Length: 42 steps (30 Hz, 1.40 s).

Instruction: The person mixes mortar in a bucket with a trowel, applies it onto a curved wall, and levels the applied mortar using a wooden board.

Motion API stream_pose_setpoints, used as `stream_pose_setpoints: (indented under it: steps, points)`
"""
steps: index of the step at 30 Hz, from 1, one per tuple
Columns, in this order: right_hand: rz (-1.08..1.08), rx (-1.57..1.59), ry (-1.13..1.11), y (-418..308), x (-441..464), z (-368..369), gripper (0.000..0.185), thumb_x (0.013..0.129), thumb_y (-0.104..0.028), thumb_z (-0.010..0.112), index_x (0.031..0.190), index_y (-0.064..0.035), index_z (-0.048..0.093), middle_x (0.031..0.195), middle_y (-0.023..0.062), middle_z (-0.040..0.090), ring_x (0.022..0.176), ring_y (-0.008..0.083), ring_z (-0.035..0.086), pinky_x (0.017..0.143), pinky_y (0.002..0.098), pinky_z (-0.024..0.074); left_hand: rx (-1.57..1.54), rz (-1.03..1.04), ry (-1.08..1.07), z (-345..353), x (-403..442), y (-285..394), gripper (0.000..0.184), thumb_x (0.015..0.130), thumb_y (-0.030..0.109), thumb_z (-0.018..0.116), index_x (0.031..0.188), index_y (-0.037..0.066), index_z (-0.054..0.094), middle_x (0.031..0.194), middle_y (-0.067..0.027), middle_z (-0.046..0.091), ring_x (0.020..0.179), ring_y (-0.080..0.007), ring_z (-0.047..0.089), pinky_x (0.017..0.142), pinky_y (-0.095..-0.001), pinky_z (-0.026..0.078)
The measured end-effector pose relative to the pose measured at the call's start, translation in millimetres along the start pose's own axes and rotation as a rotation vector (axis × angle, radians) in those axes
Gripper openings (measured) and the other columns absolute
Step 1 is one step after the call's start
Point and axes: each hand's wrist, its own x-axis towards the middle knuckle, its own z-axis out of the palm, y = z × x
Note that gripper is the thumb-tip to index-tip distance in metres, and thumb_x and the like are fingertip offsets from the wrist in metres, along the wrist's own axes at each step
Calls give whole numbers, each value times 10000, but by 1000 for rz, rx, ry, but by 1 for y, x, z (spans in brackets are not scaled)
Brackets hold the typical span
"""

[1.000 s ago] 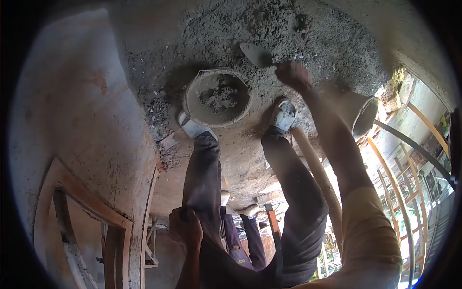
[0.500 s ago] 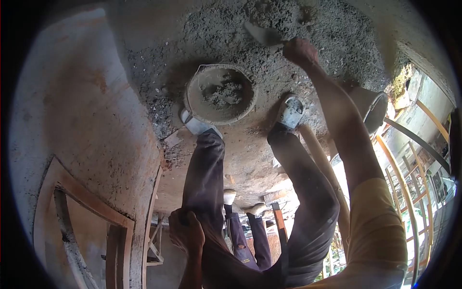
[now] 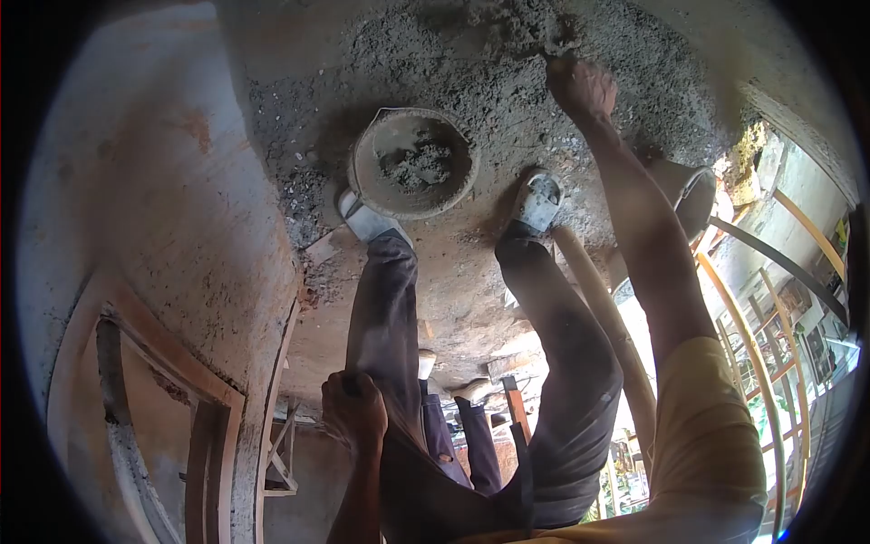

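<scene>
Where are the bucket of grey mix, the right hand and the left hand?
Bucket (image 3: 397,196): head view, bare inner wall.
Right hand (image 3: 583,88): head view, back of hand.
Left hand (image 3: 354,410): head view, middle of hand.

No text, label, brand, number or sign is legible. The bucket (image 3: 421,203), the pale shoe (image 3: 539,207) and the yellowish sleeve (image 3: 702,408) show no readable marking; details in the bright clutter (image 3: 818,354) at right are too small to decipher.

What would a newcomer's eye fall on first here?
Probably the round bucket holding lumpy grey mortar, upper centre, beside the left shoe. Next, the right hand, stretched over rough grey ground near the top edge. Then the wooden frame, lower left.
</scene>
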Motion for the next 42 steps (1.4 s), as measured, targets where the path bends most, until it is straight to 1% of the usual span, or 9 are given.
stream_pose_setpoints:
  steps: [5,14,17,18,25,27,29,37,42]
  points:
    - [-184,-33,-80,-16,-102,-35,351,986,-355,507,932,-67,700,849,183,739,772,370,728,749,549,553,52,4,-55,21,-3,-18,336,939,393,621,958,59,655,1006,-189,694,909,-420,706,806,-555,557]
    - [-223,86,-724,-78,-150,28,440,853,-371,665,1036,18,758,1079,274,748,1044,454,730,968,506,584,50,-21,-113,16,3,-18,334,943,394,603,978,67,662,1013,-178,698,927,-433,710,815,-556,564]
    - [-353,72,-681,-92,-160,15,380,885,-371,666,1061,-53,772,1024,244,762,995,418,751,915,494,603,86,-32,-93,21,6,-22,312,934,385,613,972,79,662,1008,-168,698,921,-429,709,815,-555,564]
    - [-627,117,-620,-84,-163,15,343,892,-383,714,1047,-82,768,897,182,758,856,399,746,826,477,605,88,-42,-106,20,4,-20,309,933,387,616,974,84,664,1010,-165,700,920,-424,710,815,-553,564]
    - [-29,762,-254,30,-110,34,344,886,-412,745,1026,-98,751,906,196,742,864,351,729,766,471,564,12,-81,-144,-12,19,-2,296,914,399,695,1042,133,703,1060,-107,719,979,-385,711,870,-539,542]
    - [308,216,-99,31,-74,37,342,925,-406,665,1091,-128,775,1030,188,775,983,367,744,824,492,567,8,-63,-124,-13,22,-3,281,903,371,678,1031,122,703,1046,-114,715,968,-384,708,854,-539,542]
    - [589,122,-55,29,-32,35,353,951,-351,588,1190,-167,772,1140,162,773,1100,365,728,904,497,559,-2,-42,-97,-15,26,-2,270,891,331,644,1010,95,698,1018,-137,705,941,-389,702,827,-540,545]
    - [29,-11,-85,-33,100,37,397,983,-299,529,1352,-294,678,1217,130,746,1148,364,705,961,516,553,52,-11,-12,-25,30,15,258,882,297,649,998,70,689,1007,-142,697,926,-390,695,807,-544,531]
    - [31,124,-51,-73,97,19,414,952,-385,566,1296,-208,712,1205,183,745,1133,389,710,957,515,561,43,-29,-18,-36,30,21,250,885,295,652,1000,77,690,1012,-141,697,936,-392,697,812,-547,532]
